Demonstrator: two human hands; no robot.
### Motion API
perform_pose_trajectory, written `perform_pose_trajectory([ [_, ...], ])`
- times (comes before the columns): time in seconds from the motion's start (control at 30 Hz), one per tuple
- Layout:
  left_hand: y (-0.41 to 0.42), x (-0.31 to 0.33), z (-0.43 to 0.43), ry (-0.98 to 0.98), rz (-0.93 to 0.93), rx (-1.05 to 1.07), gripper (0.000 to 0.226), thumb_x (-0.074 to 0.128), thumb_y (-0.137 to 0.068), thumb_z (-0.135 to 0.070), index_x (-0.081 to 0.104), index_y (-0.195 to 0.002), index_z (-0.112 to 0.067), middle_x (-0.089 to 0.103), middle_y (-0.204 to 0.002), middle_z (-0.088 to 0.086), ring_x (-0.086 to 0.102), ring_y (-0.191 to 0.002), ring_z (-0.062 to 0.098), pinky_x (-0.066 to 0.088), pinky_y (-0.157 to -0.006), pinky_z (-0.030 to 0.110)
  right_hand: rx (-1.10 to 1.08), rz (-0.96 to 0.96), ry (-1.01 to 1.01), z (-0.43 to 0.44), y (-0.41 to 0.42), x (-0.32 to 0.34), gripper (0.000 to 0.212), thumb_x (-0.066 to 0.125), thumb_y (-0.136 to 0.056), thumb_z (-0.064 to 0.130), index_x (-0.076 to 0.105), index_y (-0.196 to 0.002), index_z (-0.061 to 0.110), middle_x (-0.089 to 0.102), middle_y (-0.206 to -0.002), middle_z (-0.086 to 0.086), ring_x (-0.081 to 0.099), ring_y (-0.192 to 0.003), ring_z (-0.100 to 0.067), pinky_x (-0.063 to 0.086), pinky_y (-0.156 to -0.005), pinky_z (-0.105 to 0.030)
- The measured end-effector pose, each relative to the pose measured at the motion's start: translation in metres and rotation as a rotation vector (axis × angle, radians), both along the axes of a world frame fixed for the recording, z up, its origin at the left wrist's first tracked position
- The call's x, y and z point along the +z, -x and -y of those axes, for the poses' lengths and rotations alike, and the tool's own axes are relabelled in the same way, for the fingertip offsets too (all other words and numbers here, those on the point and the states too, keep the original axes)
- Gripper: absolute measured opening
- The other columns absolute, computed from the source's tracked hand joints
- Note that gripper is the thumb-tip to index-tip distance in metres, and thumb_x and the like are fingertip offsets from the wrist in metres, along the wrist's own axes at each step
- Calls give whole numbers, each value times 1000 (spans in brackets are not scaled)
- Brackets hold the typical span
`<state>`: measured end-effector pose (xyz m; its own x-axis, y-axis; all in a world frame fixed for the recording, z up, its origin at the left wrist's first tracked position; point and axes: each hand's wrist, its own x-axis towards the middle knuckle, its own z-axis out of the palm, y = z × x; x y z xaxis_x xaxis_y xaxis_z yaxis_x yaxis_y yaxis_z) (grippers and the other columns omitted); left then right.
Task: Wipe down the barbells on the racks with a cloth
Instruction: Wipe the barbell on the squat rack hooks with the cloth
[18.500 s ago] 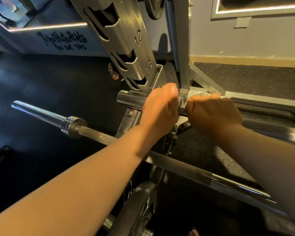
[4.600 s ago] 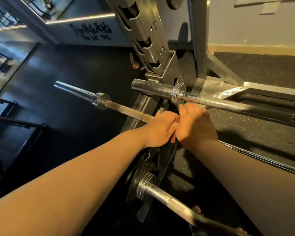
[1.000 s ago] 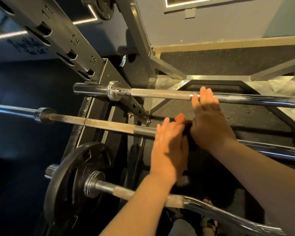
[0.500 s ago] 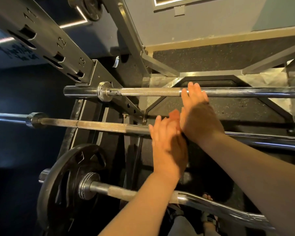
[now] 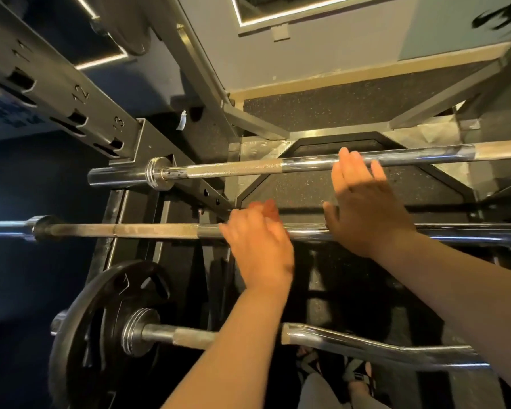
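- Our right hand [image 5: 363, 211] has its fingers [image 5: 355, 169] straight and apart, by the far bar [image 5: 248, 168].
- Our left hand [image 5: 257, 249] is too blurry to tell.
- We should rub along each whole bar.

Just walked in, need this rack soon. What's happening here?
A person stands over three racked bars. The left hand is over the middle barbell, blurred, so its grip is unclear. The right hand is spread flat above that bar, fingertips at the top barbell. No cloth shows. No hand is on the plate-loaded curl bar.
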<state>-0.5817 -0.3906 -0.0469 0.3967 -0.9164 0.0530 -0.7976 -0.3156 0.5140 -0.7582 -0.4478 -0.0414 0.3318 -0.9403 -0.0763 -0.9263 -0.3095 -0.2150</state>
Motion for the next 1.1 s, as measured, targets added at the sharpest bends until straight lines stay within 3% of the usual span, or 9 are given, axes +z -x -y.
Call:
perform_pose_trajectory([
  [0.07,27,1,-6,-29,-11,-162,50,22,-96,-36,64,-118,-19,61,-116,3,50,-122,27,5,-126,50,-3,-45,-6,4,-3,2,80,46,-96,45,22,-158,1,11,-168,-21,12,-156,-35,16,-126,-54],
  [0.23,7,-2,-14,-21,83,-503,31,33,-107,-29,55,-129,-27,57,-123,-4,50,-128,22,15,-124,50,-12,-46,-15,9,-2,-1,83,50,-97,41,14,-161,2,1,-170,-18,2,-157,-33,9,-127,-54],
  [0.37,-36,-4,-13,37,51,-176,37,31,-101,-31,57,-123,-18,58,-114,0,53,-119,22,9,-126,49,-15,-28,33,7,1,0,75,51,-97,36,24,-159,3,13,-168,-19,14,-156,-33,19,-125,-55],
  [0.47,-23,-12,-9,78,-44,27,43,30,-98,-29,58,-124,-11,58,-121,11,46,-131,36,9,-125,51,-22,-13,68,3,2,-2,72,53,-95,31,30,-157,2,19,-167,-20,19,-155,-33,23,-124,-55],
  [0.6,41,-14,-10,73,-34,-183,40,36,-98,-29,64,-121,-16,61,-120,7,49,-127,36,2,-125,53,-50,23,79,2,1,-6,71,50,-93,31,33,-156,3,19,-168,-17,16,-156,-29,17,-126,-52],
  [0.73,52,-12,-15,126,-15,-457,27,44,-101,-21,61,-122,-19,62,-116,1,55,-112,28,34,-107,61,-106,166,92,0,-1,-6,78,22,-86,35,38,-154,1,24,-167,-15,19,-156,-28,12,-128,-46],
  [0.83,21,-9,-14,1,149,-548,34,33,-104,-35,56,-128,-26,59,-125,-3,53,-123,21,23,-120,54,-103,202,169,-3,0,-10,65,39,-82,15,51,-144,-4,38,-159,-21,33,-150,-33,18,-126,-48],
  [0.97,-22,-6,-22,52,150,-358,35,35,-98,-33,58,-122,-20,61,-119,-1,54,-120,20,13,-126,51,-49,215,235,-9,2,-12,55,42,-82,7,63,-130,-6,52,-148,-24,48,-140,-36,29,-121,-55],
  [1.1,-25,-9,-20,73,5,-91,37,33,-94,-31,58,-114,-12,58,-116,6,52,-121,30,10,-126,53,-32,155,182,-12,1,-9,64,37,-85,11,51,-145,-2,45,-155,-20,42,-146,-32,25,-123,-56],
])
